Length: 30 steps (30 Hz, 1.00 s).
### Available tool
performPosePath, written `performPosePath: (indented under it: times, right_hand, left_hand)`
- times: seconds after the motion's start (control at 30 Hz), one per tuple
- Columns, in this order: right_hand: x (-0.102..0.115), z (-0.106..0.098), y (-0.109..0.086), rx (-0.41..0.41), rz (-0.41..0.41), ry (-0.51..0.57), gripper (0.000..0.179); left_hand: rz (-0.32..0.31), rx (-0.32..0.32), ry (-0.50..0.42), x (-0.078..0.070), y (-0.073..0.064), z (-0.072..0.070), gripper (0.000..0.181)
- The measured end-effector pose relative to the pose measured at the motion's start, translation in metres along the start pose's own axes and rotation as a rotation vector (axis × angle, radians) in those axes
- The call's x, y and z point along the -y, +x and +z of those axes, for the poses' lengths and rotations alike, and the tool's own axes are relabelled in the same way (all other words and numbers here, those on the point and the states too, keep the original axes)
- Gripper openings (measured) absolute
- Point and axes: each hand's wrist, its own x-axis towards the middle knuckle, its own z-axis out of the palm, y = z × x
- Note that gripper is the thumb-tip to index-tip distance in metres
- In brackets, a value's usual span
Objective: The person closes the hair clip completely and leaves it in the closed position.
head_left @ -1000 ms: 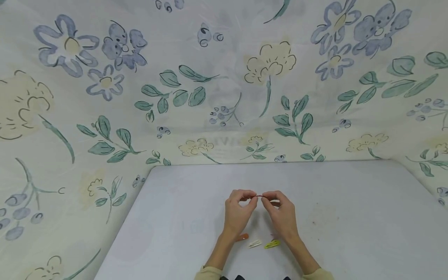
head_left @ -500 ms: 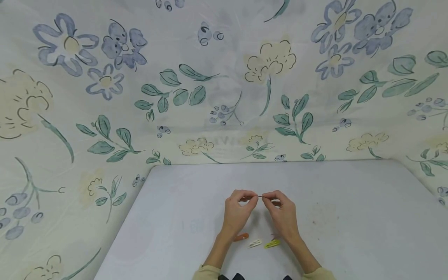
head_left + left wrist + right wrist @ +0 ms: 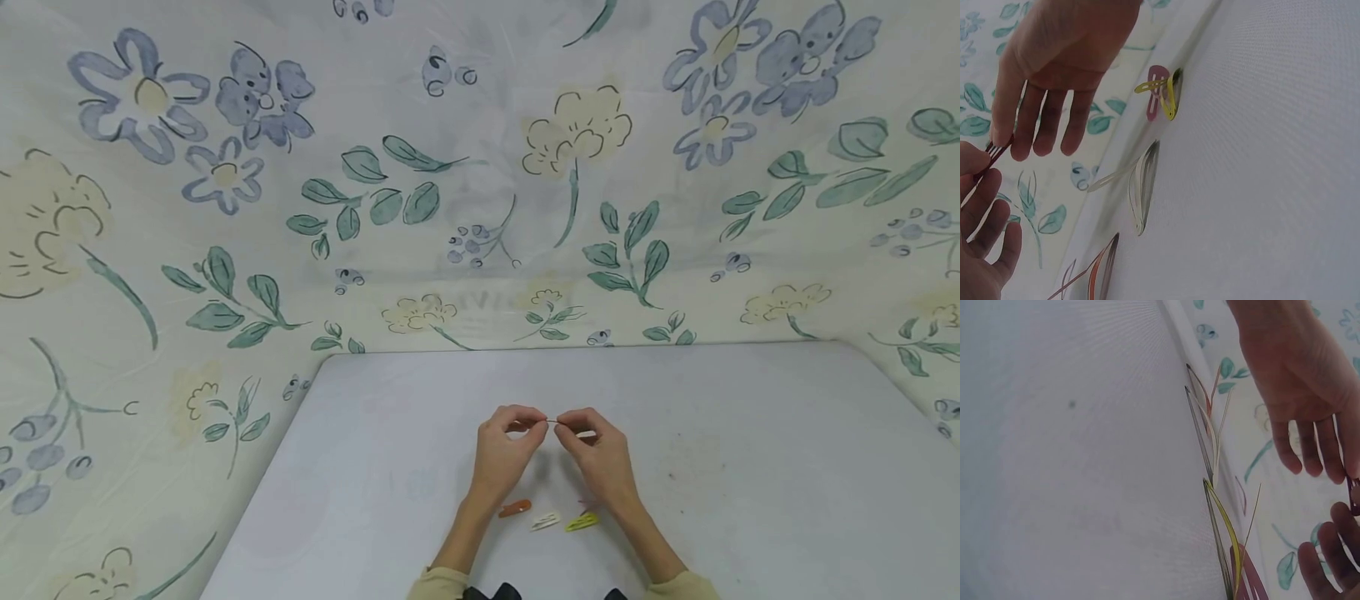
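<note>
I see the left hand (image 3: 501, 458) and the right hand (image 3: 606, 457) pinching one dark red clip (image 3: 994, 156) between them, above the white bench (image 3: 375, 467); each grip is narrow. Nearer to the person lie an orange clip (image 3: 516, 508), a white clip (image 3: 545, 522) and a yellow clip (image 3: 582, 522), with a pink clip (image 3: 1150, 107) just beside the yellow.

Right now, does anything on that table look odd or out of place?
Mainly the small dark specks on the white table, to the right of the right hand: they mar its plain surface. Whether stains or crumbs, I can't tell.
</note>
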Motion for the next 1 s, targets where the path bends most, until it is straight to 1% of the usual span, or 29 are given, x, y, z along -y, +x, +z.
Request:
performPosePath:
  times: [0.1,0.23,0.33,0.47,0.63,0.83,0.93,1.0]
  right_hand:
    - [0.002,0.001,0.0,0.02,0.019,-0.008,0.008]
    - [0.004,0.001,0.001,0.043,0.022,-0.027,0.008]
    - [0.004,0.001,0.002,0.052,0.017,-0.036,0.007]
    - [0.003,0.0,0.005,0.074,-0.011,-0.067,0.01]
    - [0.004,-0.003,0.011,0.116,-0.06,-0.141,0.019]
    - [0.005,-0.002,0.022,0.182,-0.127,-0.296,0.025]
    - [0.007,0.001,0.028,0.205,-0.166,-0.361,0.024]
    - [0.008,0.003,0.032,0.217,-0.182,-0.395,0.023]
  left_hand:
    - [0.001,0.011,-0.004,0.0,0.001,-0.002,0.008]
    - [0.024,0.02,0.012,0.001,0.004,-0.005,0.008]
    - [0.042,0.031,0.032,0.0,0.005,-0.007,0.008]
    - [0.072,0.057,0.075,-0.001,0.008,-0.01,0.009]
    - [0.116,0.105,0.165,0.0,0.014,-0.015,0.011]
    - [0.187,0.148,0.31,0.002,0.022,-0.023,0.012]
    - [0.201,0.163,0.376,0.002,0.026,-0.027,0.012]
    - [0.192,0.176,0.411,0.002,0.029,-0.03,0.012]
